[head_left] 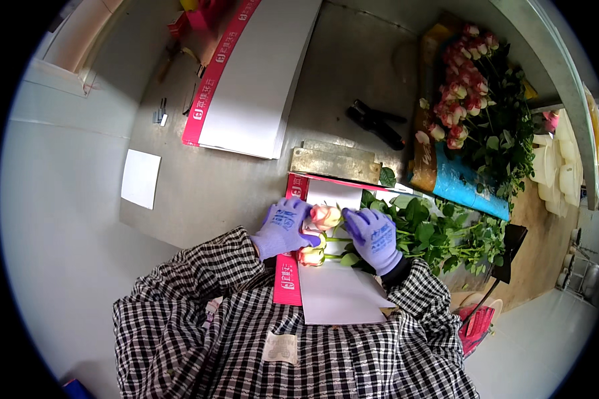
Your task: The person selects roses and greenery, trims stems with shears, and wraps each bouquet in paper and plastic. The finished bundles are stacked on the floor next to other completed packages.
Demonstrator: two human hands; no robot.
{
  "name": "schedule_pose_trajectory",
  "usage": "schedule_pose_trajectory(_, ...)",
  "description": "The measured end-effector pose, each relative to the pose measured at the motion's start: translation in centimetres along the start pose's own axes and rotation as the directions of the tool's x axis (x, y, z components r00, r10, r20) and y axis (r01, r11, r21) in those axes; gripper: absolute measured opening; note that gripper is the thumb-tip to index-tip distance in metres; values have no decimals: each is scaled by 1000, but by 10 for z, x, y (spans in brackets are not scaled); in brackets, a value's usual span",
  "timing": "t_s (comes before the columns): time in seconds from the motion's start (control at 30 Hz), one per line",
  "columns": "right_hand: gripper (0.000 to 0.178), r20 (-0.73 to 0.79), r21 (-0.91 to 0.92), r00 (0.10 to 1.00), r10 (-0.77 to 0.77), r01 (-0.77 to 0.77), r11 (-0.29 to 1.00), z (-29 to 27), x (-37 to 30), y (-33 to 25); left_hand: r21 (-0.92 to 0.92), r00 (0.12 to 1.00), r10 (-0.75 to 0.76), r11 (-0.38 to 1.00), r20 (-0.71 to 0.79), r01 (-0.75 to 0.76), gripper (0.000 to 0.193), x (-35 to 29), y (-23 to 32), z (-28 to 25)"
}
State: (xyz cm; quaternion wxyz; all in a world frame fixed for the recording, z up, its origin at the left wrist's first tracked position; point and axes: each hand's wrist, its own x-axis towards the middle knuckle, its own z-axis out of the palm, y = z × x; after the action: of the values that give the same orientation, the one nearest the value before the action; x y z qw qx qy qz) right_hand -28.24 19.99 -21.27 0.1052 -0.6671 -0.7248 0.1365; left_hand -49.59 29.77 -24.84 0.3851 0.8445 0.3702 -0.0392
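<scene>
Several pink-and-cream roses lie on a white sheet with a pink printed border (287, 282) in front of me. The top rose (325, 217) is between my hands. My left hand (281, 229), in a purple glove, has its fingers and thumb curled around the side of this bloom. From the right, my right hand (374, 238), gloved alike, closes its fingertips at the stem just behind the bloom; its thumb is hidden. Below it another rose (311, 257) rests on the paper. Leafy green stems (432, 229) stretch right from under my right hand.
A metal block (334, 163) stands just beyond the paper. Further off are a stack of white sheets (249, 80), a black stapler-like tool (377, 124) and a pile of roses (460, 86) by a blue-and-brown wrap (460, 178). A white card (140, 179) lies left.
</scene>
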Motion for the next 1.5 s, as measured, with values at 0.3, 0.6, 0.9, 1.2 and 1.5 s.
schedule_pose_trajectory(0.3,31,35,-93,993,-115,118,989,32,-7,0,24,948,262,965,-183,-262,73,-7,7,-14)
schedule_pose_trajectory(0.6,31,346,598,936,57,-267,756,-114,-1,75,171,908,418,896,-9,-411,43,16,22,-26)
schedule_pose_trajectory(0.9,41,-405,-12,575,710,-780,625,-127,71,450,249,902,-48,966,428,-67,35,38,47,-36)
schedule_pose_trajectory(1.2,38,-149,-333,969,196,-236,913,-150,-16,372,117,784,-211,977,584,176,37,58,34,-26)
schedule_pose_trajectory(1.5,26,-216,-555,925,313,-380,740,-140,-3,524,48,809,-190,979,555,197,34,64,23,-18)
